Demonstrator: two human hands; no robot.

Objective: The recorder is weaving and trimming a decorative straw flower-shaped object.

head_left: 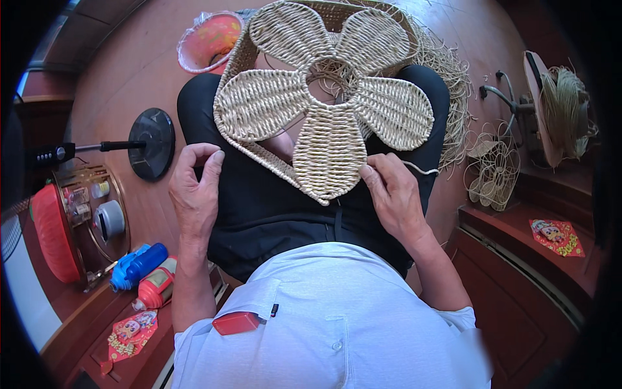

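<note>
Woven straw flower piece (324,104) lying on lap — R hand (392,194) pinching straw strand (421,170) at 5 o'clock petal; L hand (194,194) curling loose, fingers apart, holding nothing, at 8.

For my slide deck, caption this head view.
Right hand pinches a cord at a woven flower on the lap; left hand open.

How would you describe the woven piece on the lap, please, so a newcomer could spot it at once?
Start at the dark trousers on the person's lap. On them lies the woven flower, pale straw rope with rounded petals around an open centre; the wire flower frame beside it is bare.
</note>
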